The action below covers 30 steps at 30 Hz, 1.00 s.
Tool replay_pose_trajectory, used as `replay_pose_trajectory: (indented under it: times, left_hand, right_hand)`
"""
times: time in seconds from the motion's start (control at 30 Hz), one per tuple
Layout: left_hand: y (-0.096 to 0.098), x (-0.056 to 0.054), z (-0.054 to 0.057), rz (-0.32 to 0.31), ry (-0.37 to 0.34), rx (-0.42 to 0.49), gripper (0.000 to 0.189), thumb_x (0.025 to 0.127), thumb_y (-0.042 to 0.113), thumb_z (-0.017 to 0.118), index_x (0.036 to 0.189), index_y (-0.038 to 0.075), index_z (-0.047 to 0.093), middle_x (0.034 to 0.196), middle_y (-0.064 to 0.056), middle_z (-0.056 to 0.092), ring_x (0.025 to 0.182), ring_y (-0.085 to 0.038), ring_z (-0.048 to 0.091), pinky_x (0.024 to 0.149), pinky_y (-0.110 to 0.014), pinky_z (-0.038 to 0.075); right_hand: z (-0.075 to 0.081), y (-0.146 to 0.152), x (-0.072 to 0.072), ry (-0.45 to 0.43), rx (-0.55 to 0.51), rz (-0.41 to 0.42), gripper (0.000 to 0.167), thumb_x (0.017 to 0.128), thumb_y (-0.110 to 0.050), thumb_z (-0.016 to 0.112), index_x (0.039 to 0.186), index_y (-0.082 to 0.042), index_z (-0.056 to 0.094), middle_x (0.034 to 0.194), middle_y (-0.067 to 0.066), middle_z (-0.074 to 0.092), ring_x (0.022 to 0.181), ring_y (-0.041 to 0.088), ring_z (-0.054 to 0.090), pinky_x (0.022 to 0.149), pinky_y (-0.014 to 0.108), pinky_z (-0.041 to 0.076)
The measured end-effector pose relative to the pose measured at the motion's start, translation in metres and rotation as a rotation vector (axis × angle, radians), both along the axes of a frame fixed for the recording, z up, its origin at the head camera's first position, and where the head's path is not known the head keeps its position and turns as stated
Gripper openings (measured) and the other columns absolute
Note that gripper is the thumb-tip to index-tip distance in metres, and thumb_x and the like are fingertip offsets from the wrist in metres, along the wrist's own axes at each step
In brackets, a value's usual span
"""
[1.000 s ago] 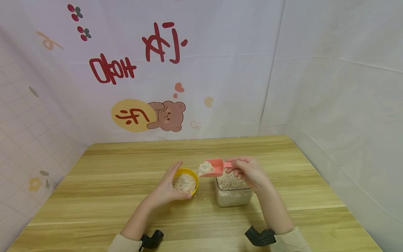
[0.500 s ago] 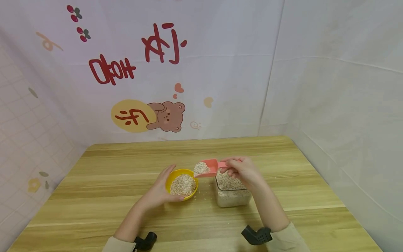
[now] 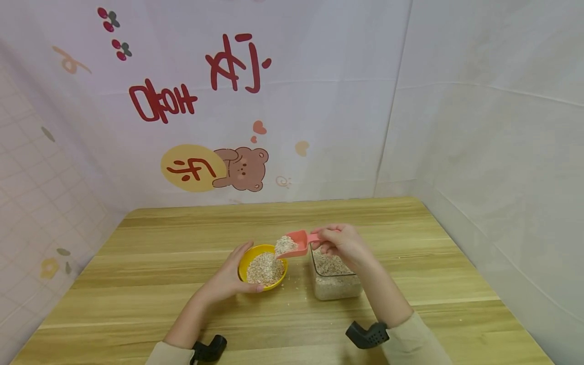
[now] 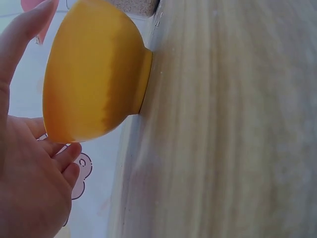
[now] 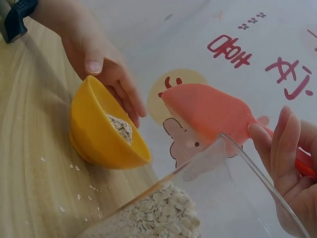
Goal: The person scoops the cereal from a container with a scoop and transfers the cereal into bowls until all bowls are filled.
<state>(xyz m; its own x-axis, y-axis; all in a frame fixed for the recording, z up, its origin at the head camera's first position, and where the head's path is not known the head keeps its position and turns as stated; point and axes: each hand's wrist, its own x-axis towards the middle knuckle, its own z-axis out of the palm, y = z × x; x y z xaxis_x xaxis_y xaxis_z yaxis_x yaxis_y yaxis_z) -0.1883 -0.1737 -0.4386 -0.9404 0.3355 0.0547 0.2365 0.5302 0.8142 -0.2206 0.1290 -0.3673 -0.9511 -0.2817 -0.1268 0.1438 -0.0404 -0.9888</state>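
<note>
A yellow bowl [image 3: 244, 262] with rolled oats [image 3: 264, 268] in it stands on the table. My left hand [image 3: 228, 278] holds it from the left, thumb at the near rim and fingers around the far side; the left wrist view shows the bowl's smooth outside [image 4: 94, 74] and its foot on the wood. In my right hand [image 3: 341, 247] is the handle of a pink scoop [image 3: 299, 240], pinched between thumb and fingers. Oats fill the front of the scoop, whose lip overlaps the bowl's right rim in the head view.
Right of the bowl stands a clear square container [image 3: 337, 290] of oats, below the right hand. Loose flakes [image 5: 91, 188] lie on the wooden table [image 3: 173, 238] between bowl and container. A printed cloth [image 3: 328, 126] hangs behind the table.
The scoop and right hand have moved left, bringing the lip over the bowl's rim. The left hand has shifted slightly left, and more of the bowl shows.
</note>
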Motion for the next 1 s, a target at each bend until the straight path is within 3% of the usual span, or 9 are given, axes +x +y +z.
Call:
replay_pose_trajectory:
  times: [0.63, 1.0]
  left_hand:
    - [-0.003, -0.002, -0.005, -0.020, -0.024, -0.023, 0.116, 0.064, 0.041, 0.088, 0.151, 0.004, 0.021, 0.155, -0.018, 0.018, 0.140, -0.039, 0.018, 0.106, -0.063, 0.021]
    - [-0.003, -0.001, -0.005, -0.020, -0.037, -0.021, 0.116, 0.064, 0.039, 0.088, 0.152, 0.004, 0.021, 0.154, -0.019, 0.020, 0.139, -0.039, 0.019, 0.105, -0.063, 0.021]
  right_hand:
    - [0.006, -0.015, -0.011, 0.019, 0.114, 0.048, 0.027, 0.093, -0.004, 0.054, 0.114, 0.011, 0.062, 0.086, 0.025, 0.068, 0.055, 0.010, 0.058, 0.052, 0.021, 0.049]
    - [0.008, -0.028, -0.017, 0.037, 0.175, 0.098, 0.029, 0.088, 0.001, 0.055, 0.114, 0.011, 0.062, 0.081, 0.023, 0.069, 0.052, 0.012, 0.060, 0.048, 0.022, 0.049]
